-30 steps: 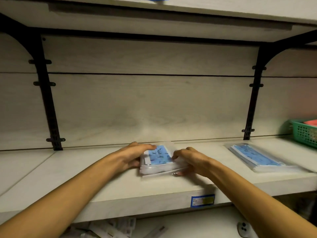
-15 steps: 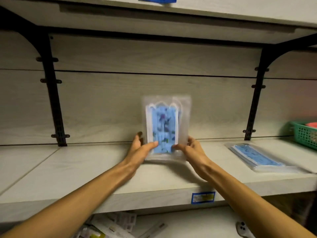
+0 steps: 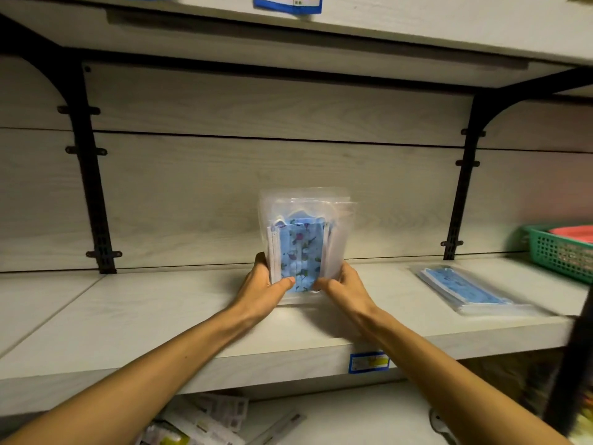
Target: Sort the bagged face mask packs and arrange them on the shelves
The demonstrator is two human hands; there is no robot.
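Note:
A stack of clear bags with blue patterned face masks [image 3: 301, 242] stands upright on the pale wooden shelf [image 3: 160, 319], near the back panel. My left hand [image 3: 263, 290] grips its lower left edge, thumb on the front. My right hand [image 3: 345, 289] grips the lower right edge the same way. Another bagged pack of blue masks [image 3: 465, 290] lies flat on the shelf to the right, apart from both hands.
A green mesh basket [image 3: 558, 252] with something red inside sits at the far right of the shelf. Black brackets [image 3: 93, 187] run up the back panel on both sides. More packets [image 3: 205, 422] lie on the shelf below. A blue price label [image 3: 369, 361] marks the shelf edge.
The mask stack went from lying flat under both hands to standing upright. Since half a second ago it has stayed upright between my hands, pushed slightly toward the back panel.

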